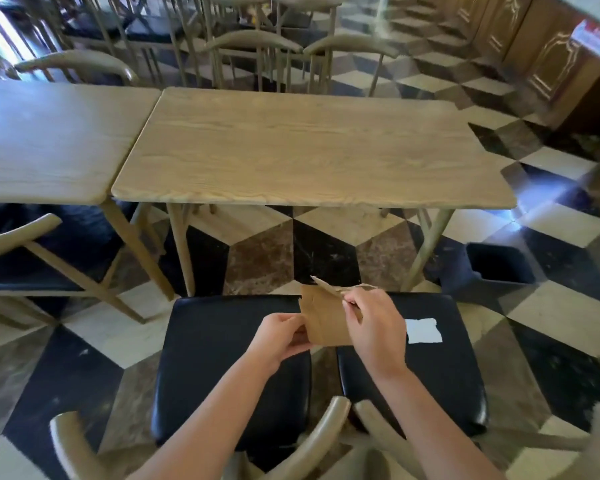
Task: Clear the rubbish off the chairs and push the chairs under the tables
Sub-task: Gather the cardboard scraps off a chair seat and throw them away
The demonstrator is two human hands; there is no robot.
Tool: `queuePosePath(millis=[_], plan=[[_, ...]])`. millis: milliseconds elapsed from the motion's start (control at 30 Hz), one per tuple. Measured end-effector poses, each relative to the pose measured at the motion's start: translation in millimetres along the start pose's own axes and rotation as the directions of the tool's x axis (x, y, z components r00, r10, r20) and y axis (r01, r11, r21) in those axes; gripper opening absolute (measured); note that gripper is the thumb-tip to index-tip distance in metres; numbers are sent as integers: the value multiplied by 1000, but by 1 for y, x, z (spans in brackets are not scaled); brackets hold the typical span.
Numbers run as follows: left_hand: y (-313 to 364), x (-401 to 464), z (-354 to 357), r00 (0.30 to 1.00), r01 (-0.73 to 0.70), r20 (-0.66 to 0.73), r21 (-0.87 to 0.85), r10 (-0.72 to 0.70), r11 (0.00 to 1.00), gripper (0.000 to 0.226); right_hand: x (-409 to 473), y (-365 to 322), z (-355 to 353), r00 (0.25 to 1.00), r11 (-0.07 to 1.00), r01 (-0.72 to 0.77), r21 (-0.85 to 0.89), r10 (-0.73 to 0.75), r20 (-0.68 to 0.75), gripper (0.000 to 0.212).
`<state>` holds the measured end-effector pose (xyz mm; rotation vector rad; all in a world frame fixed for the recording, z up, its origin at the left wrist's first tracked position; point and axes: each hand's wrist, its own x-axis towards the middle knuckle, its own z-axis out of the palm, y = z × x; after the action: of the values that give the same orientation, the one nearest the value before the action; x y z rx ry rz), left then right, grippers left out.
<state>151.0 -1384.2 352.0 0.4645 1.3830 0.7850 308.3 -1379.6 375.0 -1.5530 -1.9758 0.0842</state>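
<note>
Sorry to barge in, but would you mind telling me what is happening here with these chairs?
A person is clearing rubbish off two black-seated chairs pulled out from a wooden table. Both the left hand and the right hand grip a piece of brown paper above the seats. A white scrap of paper lies on the right chair's seat. A dark bin stands on the floor beside the table.
</note>
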Motion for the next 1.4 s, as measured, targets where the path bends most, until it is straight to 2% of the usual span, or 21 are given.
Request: queuePosePath(millis=[67,200,300,433,633,833,1100,1200,1267,1333,1400], plan=[[-2,-1,10,1000,-6,19,-30,7,1000,20,-4,8,1,999,999,34,30,-34,17,10],[-20,5,88,1000,-5,-5,-142,4,990,19,-10,80,-27,985,984,153,89,-159,61,28],[-33,11,147,999,28,-25,-183,-33,983,18,-15,133,-51,960,963,240,124,-255,118,30],[-36,10,196,998,53,37,-215,-46,975,20,-23,184,-74,946,954,243,178,-273,173,28],[-45,7,229,995,103,30,-336,-98,936,20,-30,221,-91,922,941,231,247,-293,253,29],[-48,19,257,994,79,-64,-155,-90,985,15,-38,255,-96,898,920,219,324,-320,302,29],[-62,47,273,990,102,-84,-143,-114,985,18,-52,292,-72,870,925,137,354,-283,404,34],[-71,65,269,973,114,-185,-151,-141,982,23,-55,303,-55,853,933,144,330,-286,437,36],[-79,80,259,945,125,-279,-184,-174,975,23,-53,319,-41,893,957,73,281,-188,409,33],[-85,91,249,910,136,-357,-220,-210,966,19,-50,343,-26,919,971,-115,208,25,393,31],[-93,102,239,886,147,-397,-251,-240,957,12,-47,372,-6,881,954,-285,92,224,416,32]])
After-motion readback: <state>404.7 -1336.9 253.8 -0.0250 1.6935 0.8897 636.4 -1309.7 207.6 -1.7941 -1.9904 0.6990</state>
